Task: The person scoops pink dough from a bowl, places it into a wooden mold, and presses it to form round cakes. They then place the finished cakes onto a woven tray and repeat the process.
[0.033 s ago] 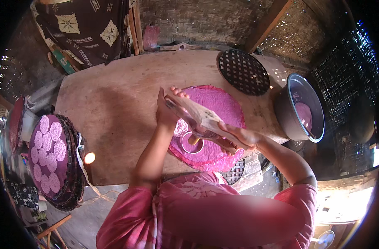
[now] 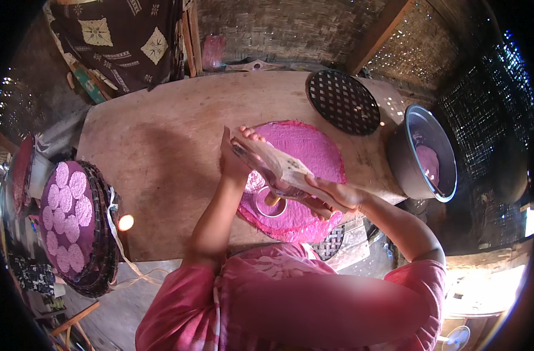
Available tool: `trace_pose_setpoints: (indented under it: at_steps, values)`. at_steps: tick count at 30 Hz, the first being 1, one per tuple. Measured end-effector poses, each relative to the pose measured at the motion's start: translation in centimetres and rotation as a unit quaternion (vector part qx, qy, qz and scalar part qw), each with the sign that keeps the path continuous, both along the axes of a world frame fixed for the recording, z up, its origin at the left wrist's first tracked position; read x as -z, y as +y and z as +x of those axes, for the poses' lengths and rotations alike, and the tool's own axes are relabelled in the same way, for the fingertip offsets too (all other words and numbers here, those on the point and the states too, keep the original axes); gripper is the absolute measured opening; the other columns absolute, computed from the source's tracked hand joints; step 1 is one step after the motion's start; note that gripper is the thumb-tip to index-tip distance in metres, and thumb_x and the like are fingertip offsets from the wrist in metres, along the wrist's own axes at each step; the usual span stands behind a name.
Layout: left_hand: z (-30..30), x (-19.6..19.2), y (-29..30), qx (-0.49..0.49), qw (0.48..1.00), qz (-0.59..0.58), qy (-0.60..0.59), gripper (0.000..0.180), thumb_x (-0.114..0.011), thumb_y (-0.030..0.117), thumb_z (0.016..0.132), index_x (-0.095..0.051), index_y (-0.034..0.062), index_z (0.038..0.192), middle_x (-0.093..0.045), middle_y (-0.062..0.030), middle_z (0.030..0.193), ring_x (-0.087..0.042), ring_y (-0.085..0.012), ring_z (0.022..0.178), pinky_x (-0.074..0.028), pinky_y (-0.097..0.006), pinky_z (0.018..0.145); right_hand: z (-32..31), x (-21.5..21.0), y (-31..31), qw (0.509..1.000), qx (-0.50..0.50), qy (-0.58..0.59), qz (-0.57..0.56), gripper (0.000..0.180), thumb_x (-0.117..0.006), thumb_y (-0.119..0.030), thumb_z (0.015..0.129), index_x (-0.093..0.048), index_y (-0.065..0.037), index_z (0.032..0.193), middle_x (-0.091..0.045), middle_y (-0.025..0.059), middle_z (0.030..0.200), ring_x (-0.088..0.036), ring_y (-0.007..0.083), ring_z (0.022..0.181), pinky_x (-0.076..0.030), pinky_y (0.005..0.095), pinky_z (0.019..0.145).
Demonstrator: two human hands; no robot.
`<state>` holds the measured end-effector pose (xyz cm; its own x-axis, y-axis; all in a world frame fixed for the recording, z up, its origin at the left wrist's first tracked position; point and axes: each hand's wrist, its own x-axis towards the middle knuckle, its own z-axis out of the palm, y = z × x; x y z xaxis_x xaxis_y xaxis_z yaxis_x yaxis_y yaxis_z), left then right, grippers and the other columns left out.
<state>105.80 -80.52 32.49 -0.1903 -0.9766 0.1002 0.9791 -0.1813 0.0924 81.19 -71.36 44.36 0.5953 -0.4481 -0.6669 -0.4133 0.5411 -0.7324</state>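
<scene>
Both of my hands hold a flat pale sheet (image 2: 278,167), tilted, above a round pink mat (image 2: 313,152) on the wooden table (image 2: 161,146). My left hand (image 2: 234,161) grips the sheet's far left end. My right hand (image 2: 337,193) supports its near right end from below. Under the sheet, a small metal ring (image 2: 271,203) filled with pink paste rests on the mat, with a short wooden piece inside it. The sheet hides part of the mat.
A black round lattice rack (image 2: 343,102) lies at the table's far right. Right of the table stands a grey pot (image 2: 424,155) with pink paste inside. A round woven tray (image 2: 68,219) with several pink discs sits at the left. A dark patterned cloth (image 2: 121,35) hangs behind.
</scene>
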Motion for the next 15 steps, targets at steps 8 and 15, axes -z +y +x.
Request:
trace_pose_setpoints:
  at_steps: [8, 15]
  values:
    - [2.1, 2.3, -0.9, -0.025, 1.0, 0.0, -0.01, 0.039, -0.044, 0.05, 0.096, -0.055, 0.0153, 0.082, -0.055, 0.0029, 0.072, -0.056, -0.0159, 0.072, -0.046, -0.035, 0.078, 1.5, 2.8, -1.2, 1.0, -0.005, 0.025, -0.007, 0.074, -0.033, -0.071, 0.093, -0.063, -0.004, 0.099, -0.055, 0.0043, 0.067, -0.056, 0.0142, 0.057, -0.046, 0.0291, 0.052]
    - [1.3, 2.7, -3.4, 0.012, 0.998, 0.015, 0.052, 0.048, -0.04, 0.058, 0.094, -0.055, 0.0163, 0.075, -0.052, 0.0038, 0.064, -0.052, -0.0156, 0.065, -0.045, -0.038, 0.077, 1.2, 1.7, -2.3, 0.984, -0.013, 0.112, -0.138, 0.076, -0.034, -0.073, 0.092, -0.064, -0.004, 0.078, -0.056, 0.0062, 0.062, -0.056, 0.0154, 0.056, -0.045, 0.0334, 0.05]
